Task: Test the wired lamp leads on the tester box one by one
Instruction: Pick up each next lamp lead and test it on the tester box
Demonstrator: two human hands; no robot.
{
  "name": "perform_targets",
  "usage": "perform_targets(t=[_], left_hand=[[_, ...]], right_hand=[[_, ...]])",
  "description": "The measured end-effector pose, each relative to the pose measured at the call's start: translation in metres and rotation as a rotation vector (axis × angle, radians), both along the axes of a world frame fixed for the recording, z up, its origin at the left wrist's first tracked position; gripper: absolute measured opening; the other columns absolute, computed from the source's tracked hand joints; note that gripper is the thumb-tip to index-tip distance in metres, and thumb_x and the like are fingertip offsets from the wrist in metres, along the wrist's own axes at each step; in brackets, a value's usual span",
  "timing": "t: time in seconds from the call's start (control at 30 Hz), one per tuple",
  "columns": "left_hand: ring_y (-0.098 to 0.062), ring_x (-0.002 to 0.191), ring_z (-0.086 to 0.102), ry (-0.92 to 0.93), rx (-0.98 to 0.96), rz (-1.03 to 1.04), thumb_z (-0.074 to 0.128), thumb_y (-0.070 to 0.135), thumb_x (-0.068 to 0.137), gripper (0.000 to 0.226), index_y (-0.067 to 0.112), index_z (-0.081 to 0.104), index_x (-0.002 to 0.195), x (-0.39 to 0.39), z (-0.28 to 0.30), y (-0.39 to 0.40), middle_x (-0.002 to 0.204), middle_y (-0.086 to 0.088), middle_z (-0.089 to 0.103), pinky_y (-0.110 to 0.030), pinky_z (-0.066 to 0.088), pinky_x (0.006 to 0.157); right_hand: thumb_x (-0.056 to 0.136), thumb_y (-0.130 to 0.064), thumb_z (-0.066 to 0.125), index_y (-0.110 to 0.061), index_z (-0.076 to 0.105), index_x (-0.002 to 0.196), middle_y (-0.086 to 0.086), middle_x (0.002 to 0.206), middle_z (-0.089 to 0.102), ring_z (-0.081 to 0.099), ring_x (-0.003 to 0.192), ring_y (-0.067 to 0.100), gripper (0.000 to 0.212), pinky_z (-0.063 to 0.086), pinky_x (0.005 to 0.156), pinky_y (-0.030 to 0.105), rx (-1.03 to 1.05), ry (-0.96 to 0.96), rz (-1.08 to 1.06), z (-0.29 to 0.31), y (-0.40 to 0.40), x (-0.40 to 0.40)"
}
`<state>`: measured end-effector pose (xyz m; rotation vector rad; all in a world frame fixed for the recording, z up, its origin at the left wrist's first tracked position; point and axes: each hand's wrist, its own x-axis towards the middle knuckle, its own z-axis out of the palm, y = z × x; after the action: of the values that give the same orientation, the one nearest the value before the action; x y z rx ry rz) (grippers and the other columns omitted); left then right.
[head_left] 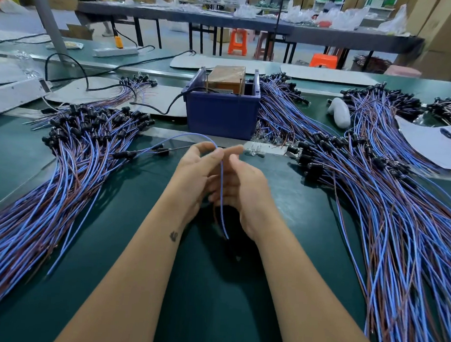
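1. My left hand [192, 174] has its fingers [215, 154] curled, thumb and fingertips pinching one blue lead [221, 186] right at the top of its bend.
2. From that pinch the lead drops straight down between my two palms and ends just past my wrists, above the green desk [212, 289]; a brown strand runs beside it there.
3. My right hand [244, 190] sits close against the left, fingers loosely bent toward the lead. I cannot tell whether they grip the wire or only brush it.
4. The other way from the pinch, the lead arches up and off to my left, coming down at a black lamp socket [125, 154] lying on the desk.
5. Straight ahead of my fingertips, well apart from them, stands the blue tester box [220, 112], with a brown block sitting in its top and a black cable running off to its left.
6. To the left of my hands lies a broad pile of blue and brown leads [59, 187], black sockets bunched at the far end.
7. To the right lies a bigger pile of leads [387, 220], fanned toward me.
8. Beyond that right pile rests a white handheld tool [339, 111], and pale sheets [437, 141] lie at the far right.
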<state>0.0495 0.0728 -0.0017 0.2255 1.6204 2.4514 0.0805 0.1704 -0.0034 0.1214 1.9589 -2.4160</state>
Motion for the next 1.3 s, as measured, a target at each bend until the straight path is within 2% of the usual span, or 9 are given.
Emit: perform_targets(t=[0.13,0.37,0.57,0.73,0.83,0.9,1.03,1.2,1.3], left_hand=[[-0.007,0.045,0.042,0.089,-0.026,-0.128,0.043,0.001,0.102,0.010,0.010,0.040,0.105,0.006,-0.002,0.007,0.120,-0.003,0.071,-0.022,0.035,0.044],[-0.016,0.046,0.049,0.027,-0.052,-0.045,0.041,-0.016,0.089,0.031,0.008,0.055,0.102,0.004,0.003,0.006,0.111,-0.012,0.070,-0.025,0.044,0.043],[-0.016,0.075,0.069,-0.018,0.130,0.108,0.045,0.013,0.102,0.017,0.013,0.059,0.092,-0.005,-0.001,0.002,0.087,-0.004,0.075,-0.027,0.056,0.060],[-0.018,0.078,0.070,0.045,-0.057,0.076,0.048,0.013,0.102,0.021,0.012,0.062,0.087,-0.005,-0.007,0.000,0.092,-0.004,0.075,-0.029,0.056,0.062],[-0.020,0.073,0.067,0.047,-0.104,0.029,0.051,0.013,0.100,0.020,0.013,0.066,0.086,-0.003,-0.006,-0.001,0.088,-0.005,0.073,-0.030,0.055,0.060],[-0.021,0.075,0.064,0.089,-0.203,0.052,0.052,0.014,0.099,0.020,0.015,0.068,0.086,-0.004,-0.006,-0.002,0.083,-0.004,0.068,-0.037,0.052,0.072],[-0.018,0.080,0.061,0.107,-0.260,0.136,0.050,0.015,0.101,0.027,0.020,0.066,0.080,-0.006,-0.009,-0.002,0.081,0.000,0.066,-0.044,0.051,0.082],[-0.010,0.087,0.057,0.138,-0.275,0.287,0.045,0.020,0.104,0.029,0.030,0.059,0.080,-0.010,-0.012,-0.002,0.088,0.014,0.061,-0.025,0.053,0.067],[-0.008,0.066,0.063,0.128,-0.276,0.290,0.042,0.020,0.105,0.026,0.025,0.057,0.084,-0.012,-0.013,-0.004,0.069,0.010,0.064,-0.020,0.051,0.059]], right_hand=[[0.102,-0.026,0.043,-0.008,0.066,0.084,0.003,0.057,0.062,0.054,0.047,0.013,0.034,0.043,0.046,0.022,-0.062,0.020,-0.147,-0.003,0.006,-0.004],[0.100,-0.015,0.050,-0.012,0.065,0.076,-0.003,0.051,0.048,0.040,0.044,0.008,0.029,0.035,0.042,0.017,0.081,0.147,-0.144,-0.003,0.004,-0.002],[0.099,-0.013,0.051,-0.017,0.069,0.074,-0.013,0.053,0.057,0.048,0.050,0.001,0.031,0.041,0.050,0.014,0.177,0.168,-0.165,-0.005,0.002,-0.002],[0.099,-0.014,0.049,-0.018,0.067,0.093,-0.010,0.071,0.061,0.053,0.063,0.005,0.019,0.043,0.054,0.018,0.231,0.151,-0.236,-0.009,0.001,-0.004],[0.099,-0.021,0.053,-0.018,0.061,0.076,-0.008,0.062,0.056,0.050,0.053,0.006,0.024,0.040,0.046,0.016,0.221,0.111,-0.251,-0.008,0.004,-0.004],[0.098,-0.024,0.056,-0.017,0.056,0.067,-0.009,0.053,0.051,0.047,0.046,0.006,0.032,0.039,0.043,0.017,0.255,0.106,-0.239,-0.007,0.006,-0.004],[0.098,-0.020,0.057,-0.009,0.063,0.079,-0.001,0.054,0.055,0.049,0.043,0.010,0.023,0.043,0.045,0.022,0.400,0.118,-0.196,-0.008,0.005,-0.003],[0.103,-0.015,0.039,-0.013,0.050,0.088,-0.001,0.053,0.057,0.051,0.041,0.014,0.019,0.040,0.040,0.020,0.219,0.092,-0.301,-0.008,0.007,-0.005],[0.104,-0.015,0.036,-0.018,0.048,0.087,-0.004,0.057,0.058,0.052,0.046,0.014,0.021,0.042,0.045,0.022,0.191,0.118,-0.377,-0.010,0.014,-0.007]])
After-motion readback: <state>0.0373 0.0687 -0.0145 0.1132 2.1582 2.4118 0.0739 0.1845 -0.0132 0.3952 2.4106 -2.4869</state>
